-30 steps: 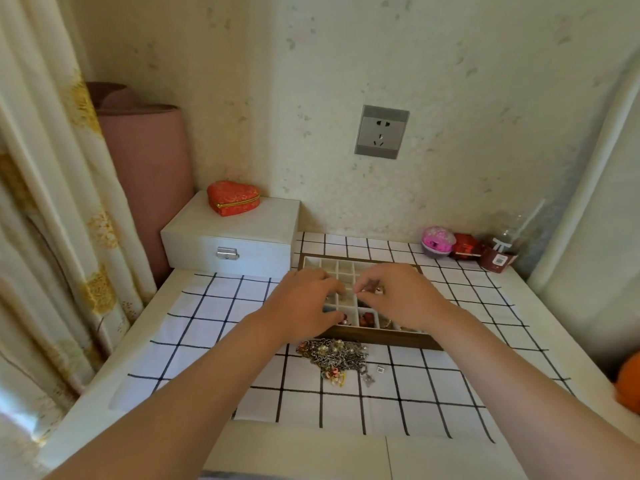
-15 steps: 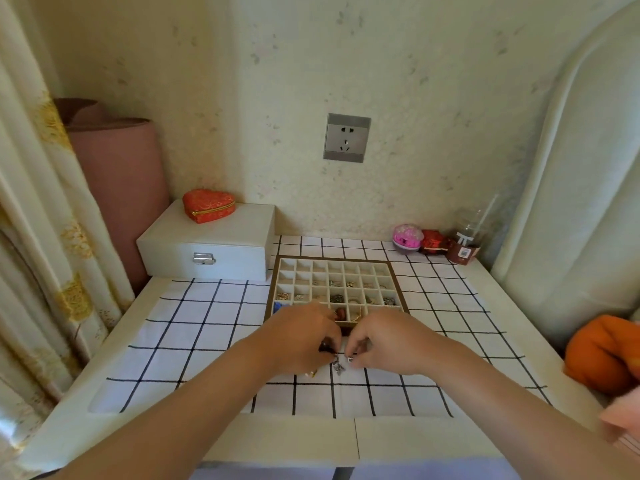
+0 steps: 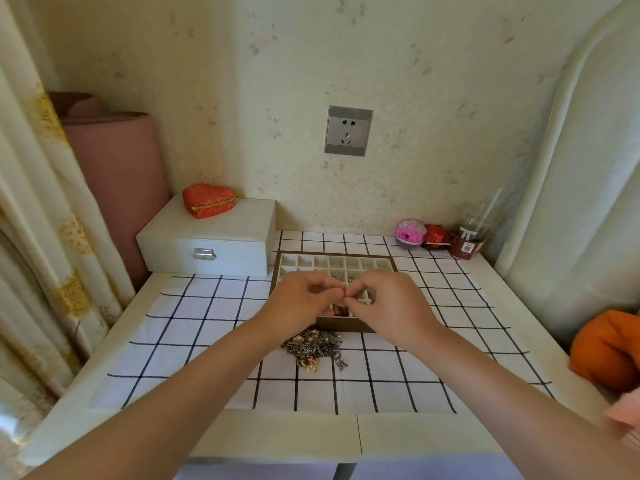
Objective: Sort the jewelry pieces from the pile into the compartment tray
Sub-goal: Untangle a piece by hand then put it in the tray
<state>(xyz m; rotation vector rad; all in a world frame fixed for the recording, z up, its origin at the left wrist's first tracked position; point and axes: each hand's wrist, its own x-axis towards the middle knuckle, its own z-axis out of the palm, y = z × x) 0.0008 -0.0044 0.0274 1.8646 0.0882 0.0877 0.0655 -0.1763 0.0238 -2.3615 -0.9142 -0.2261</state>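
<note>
The compartment tray point(image 3: 335, 254), brown-rimmed with a white grid, lies at the back middle of the checked cloth point(image 3: 194, 344). A few near cells hold small pieces. The jewelry pile point(image 3: 317, 347), a tangle of chains and charms, sits just in front of the tray. My left hand point(image 3: 299, 301) and my right hand point(image 3: 393, 306) hover over the tray's near half. Their fingertips meet in a pinch on a tiny jewelry piece that barely shows. The hands hide most of the tray's near cells.
A white latched box point(image 3: 207, 237) with a red heart case point(image 3: 209, 200) on top stands left of the tray. A pink ball point(image 3: 410, 232), a red item point(image 3: 437, 234) and a plastic cup point(image 3: 471, 233) line the back right. An orange cloth point(image 3: 609, 348) lies at the right edge.
Half a second ago both hands were down at the pile, pinching something. They have since lifted and moved away from me, over the tray's near cells, which leaves the pile uncovered.
</note>
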